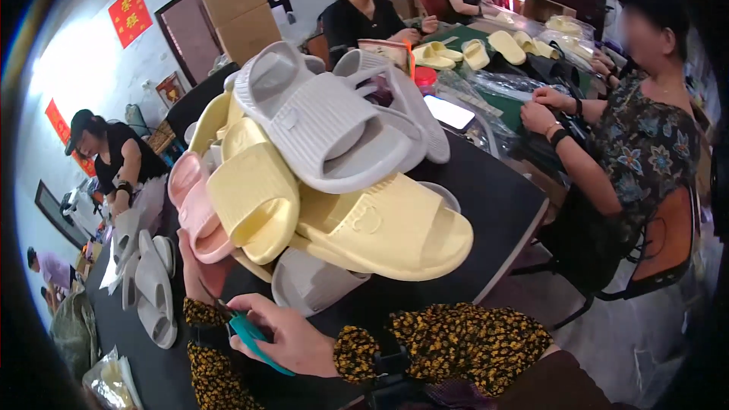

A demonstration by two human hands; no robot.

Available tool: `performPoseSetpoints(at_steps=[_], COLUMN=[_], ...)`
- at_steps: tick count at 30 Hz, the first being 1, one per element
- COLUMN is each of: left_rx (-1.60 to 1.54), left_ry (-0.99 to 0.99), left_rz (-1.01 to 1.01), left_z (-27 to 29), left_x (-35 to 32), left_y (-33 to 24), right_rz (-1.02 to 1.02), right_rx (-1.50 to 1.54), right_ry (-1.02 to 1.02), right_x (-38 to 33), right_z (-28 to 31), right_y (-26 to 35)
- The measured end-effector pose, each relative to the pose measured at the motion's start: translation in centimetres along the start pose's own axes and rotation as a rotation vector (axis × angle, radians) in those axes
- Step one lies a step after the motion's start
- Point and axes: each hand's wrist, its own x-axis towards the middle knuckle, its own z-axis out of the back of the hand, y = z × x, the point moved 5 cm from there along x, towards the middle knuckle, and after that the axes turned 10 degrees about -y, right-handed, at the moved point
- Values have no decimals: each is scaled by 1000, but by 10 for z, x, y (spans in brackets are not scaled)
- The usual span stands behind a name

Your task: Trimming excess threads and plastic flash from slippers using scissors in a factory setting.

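Floral sleeves come in from the lower edge, and the right hand (292,342) is closed around a pair of teal-handled snips (250,334), blades pointing left toward the wrist of the left hand (199,269). That left hand is raised with its fingers under a stack of foam slides (319,175); how tightly it grips is hidden by the stack, but the pile seems propped on it, held up close so the cutting tool can reach the soles. A grey slide (323,125) lies on top, a yellow slide (380,228) juts right, and a pink slide (194,209) sits at the left. The stack leans over the dark counter (493,205), whose right edge lies near the yellow toe, with bare floor beyond. To the left a few grey slides (152,281) lie flat, leaving a narrow strip of counter between them and the hands. A seated person in a floral top (645,152) works just past the far right corner.
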Motion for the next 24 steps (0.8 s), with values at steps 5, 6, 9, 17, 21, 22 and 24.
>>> performPoseSetpoints(at_steps=[5,6,9,17,21,22,24], left_rx=[110,113,134,512,487,543,581], left_ry=[-92,-98,-92,-245,-283,-262,-182], left_rz=[-46,-48,-65,-357,-447,-439,-453], left_z=[12,16,13,45,44,51,45], left_x=[-4,-7,-12,-23,-20,-17,-20], left_y=[1,-1,-2,-6,-7,-3,-1], right_rz=[35,32,36,-109,-134,-136,-152], right_rx=[12,18,-1,-87,-109,-101,-30], right_ry=[-13,-9,-6,-45,-35,-36,-27], right_x=[7,7,8,8,6,6,4], right_z=[8,8,7,12,7,8,6], right_y=[2,4,0,-4,2,-2,-2])
